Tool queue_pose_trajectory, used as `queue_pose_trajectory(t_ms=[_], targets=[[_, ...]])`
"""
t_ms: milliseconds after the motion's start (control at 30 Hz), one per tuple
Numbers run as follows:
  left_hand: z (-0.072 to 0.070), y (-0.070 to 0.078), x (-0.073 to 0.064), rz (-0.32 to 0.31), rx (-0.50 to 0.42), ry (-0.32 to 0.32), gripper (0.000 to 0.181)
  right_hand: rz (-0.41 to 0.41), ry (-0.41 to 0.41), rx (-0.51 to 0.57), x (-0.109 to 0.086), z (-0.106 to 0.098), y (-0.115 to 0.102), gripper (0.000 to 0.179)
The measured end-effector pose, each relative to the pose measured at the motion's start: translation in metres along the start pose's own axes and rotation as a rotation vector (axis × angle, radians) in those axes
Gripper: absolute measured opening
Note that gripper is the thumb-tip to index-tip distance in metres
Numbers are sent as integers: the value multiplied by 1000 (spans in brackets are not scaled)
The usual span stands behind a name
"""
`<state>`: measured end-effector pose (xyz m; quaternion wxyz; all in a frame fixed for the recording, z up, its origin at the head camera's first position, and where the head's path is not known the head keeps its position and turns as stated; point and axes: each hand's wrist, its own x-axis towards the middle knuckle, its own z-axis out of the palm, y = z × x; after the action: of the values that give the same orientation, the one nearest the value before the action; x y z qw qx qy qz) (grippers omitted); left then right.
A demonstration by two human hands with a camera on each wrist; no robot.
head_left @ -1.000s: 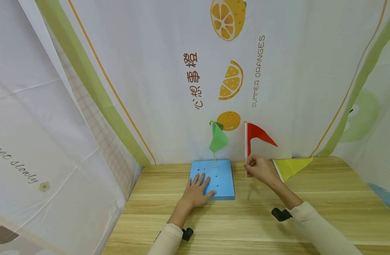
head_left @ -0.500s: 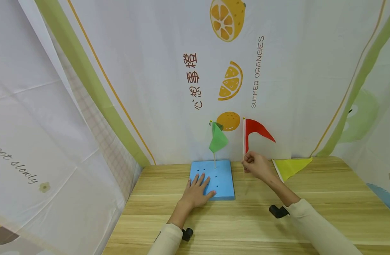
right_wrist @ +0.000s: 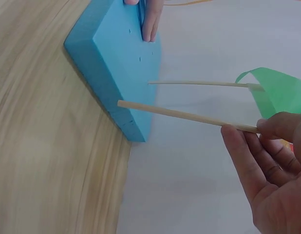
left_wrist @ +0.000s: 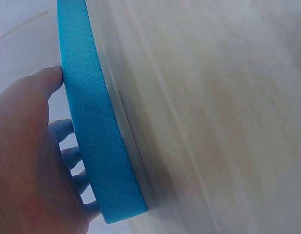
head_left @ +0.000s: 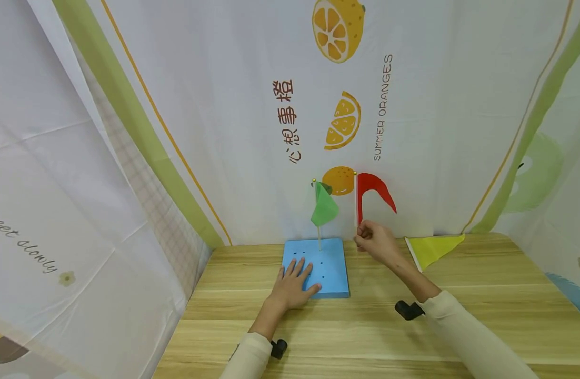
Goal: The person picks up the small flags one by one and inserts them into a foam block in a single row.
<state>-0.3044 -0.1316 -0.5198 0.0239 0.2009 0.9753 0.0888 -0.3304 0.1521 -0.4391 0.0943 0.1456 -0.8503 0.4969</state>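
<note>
Red on a thin wooden stick, a pennant is pinched upright between the thumb and fingers of the right hand, just beside a blue block (whether the stick's bare end touches it, I cannot tell). Fingers spread wide, the left hand rests on the block's top. A green flag stands in the block; a yellow flag lies on the surface, right of the right hand.
</note>
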Motion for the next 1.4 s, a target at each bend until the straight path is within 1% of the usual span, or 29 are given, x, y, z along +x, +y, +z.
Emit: queue_pose_trajectory(t_ms=[300,500,733,833,1000,1233,1400], targets=[[-1,1,1,1,2,2,77,1,-9,-8,7,3,-9,7],[0,0,1,10,6,4,77,-17,-7,-27,12,6,-12,5],[3,-2,3,12,14,-1,77,-26,-16,8,15,11,-14,8],[3,-2,4,9,19,0,78,-36,-15,11,16,13,-16,9],[3,-3,5,10,18,-1,78,-28,-17,-4,17,16,-20,9],[2,-2,4,11,14,1,78,-32,-13,-25,20,25,-24,8],[0,0,3,14,6,2,78,-45,-22,-10,23,31,-26,7]])
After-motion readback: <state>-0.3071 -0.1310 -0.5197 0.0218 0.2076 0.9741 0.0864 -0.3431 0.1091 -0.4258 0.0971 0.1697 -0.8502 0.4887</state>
